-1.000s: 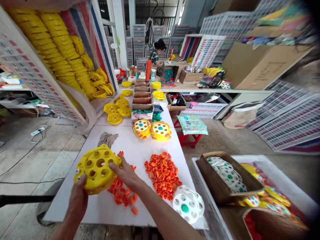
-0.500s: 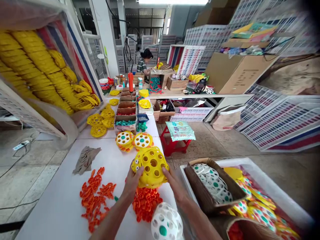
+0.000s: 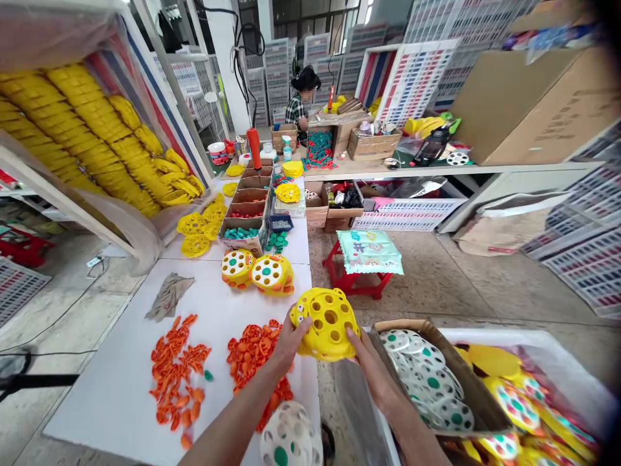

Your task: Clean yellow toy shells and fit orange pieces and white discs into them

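A round yellow plastic toy shell [image 3: 326, 327], with several holes in its top and small eyes on its left side, is held between both my hands over the table's right edge. My left hand [image 3: 291, 342] grips its left side, thumb on top. On the right, my right hand [image 3: 369, 366] closes on the lower rim. Beneath my left forearm lies a pile of orange plastic pieces [image 3: 252, 356]. White discs with holes [image 3: 291, 433] are stacked at the near table edge. Two yellow toys with white discs [image 3: 272, 273] sit beyond my left hand.
Another orange heap [image 3: 174, 369] and a grey cloth [image 3: 169, 296] lie to the left. A box of white discs [image 3: 427, 375] stands at the right, beside a crate of yellow toys [image 3: 519, 408]. Farther off are a red stool [image 3: 356, 281], divided parts boxes [image 3: 247, 207] and a seated person [image 3: 297, 110].
Both hands have carried the yellow toy shell rightward, from above the orange pile to past the table edge. The view has turned and shifted too.
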### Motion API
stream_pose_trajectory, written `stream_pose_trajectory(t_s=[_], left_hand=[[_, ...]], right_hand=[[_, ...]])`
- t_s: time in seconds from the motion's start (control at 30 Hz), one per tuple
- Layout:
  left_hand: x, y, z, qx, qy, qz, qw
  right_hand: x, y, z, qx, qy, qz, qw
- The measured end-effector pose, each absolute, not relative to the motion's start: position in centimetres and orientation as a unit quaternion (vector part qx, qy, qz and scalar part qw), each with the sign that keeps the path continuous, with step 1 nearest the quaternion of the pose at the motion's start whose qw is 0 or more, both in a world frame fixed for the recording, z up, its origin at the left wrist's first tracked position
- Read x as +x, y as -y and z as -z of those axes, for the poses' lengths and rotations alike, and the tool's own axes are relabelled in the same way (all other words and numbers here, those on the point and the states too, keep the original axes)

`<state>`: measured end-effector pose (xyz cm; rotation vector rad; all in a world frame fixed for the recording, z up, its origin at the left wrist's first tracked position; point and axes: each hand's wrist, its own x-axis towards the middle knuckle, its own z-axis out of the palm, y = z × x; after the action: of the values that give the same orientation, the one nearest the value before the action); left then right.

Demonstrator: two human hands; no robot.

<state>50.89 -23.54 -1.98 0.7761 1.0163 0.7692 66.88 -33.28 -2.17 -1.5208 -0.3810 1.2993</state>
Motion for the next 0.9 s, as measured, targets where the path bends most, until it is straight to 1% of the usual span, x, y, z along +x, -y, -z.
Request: stream_pose_trajectory(t_s=[0.13, 0.43, 0.63, 0.9], left_hand=[[52.2, 21.7, 3.9, 0.35, -0.462, -0.36, 0.731], [53.6, 18.1, 7.7, 0.331, -0.456, -0.411, 0.717], [53.6, 17.1, 8.4, 0.308, -0.463, -0.448, 0.7], [52.1, 16.0, 8.7, 0.283, -0.474, -0.468, 0.69]], right_hand=[[68.8, 31.1, 4.2, -0.645, 0.169, -0.556, 0.496], [71.0, 25.3, 7.1, -0.641, 0.197, -0.576, 0.468], [71.6, 22.7, 8.6, -0.615, 0.225, -0.606, 0.451], [70.6, 20.9, 9.5, -0.606, 0.251, -0.614, 0.44]])
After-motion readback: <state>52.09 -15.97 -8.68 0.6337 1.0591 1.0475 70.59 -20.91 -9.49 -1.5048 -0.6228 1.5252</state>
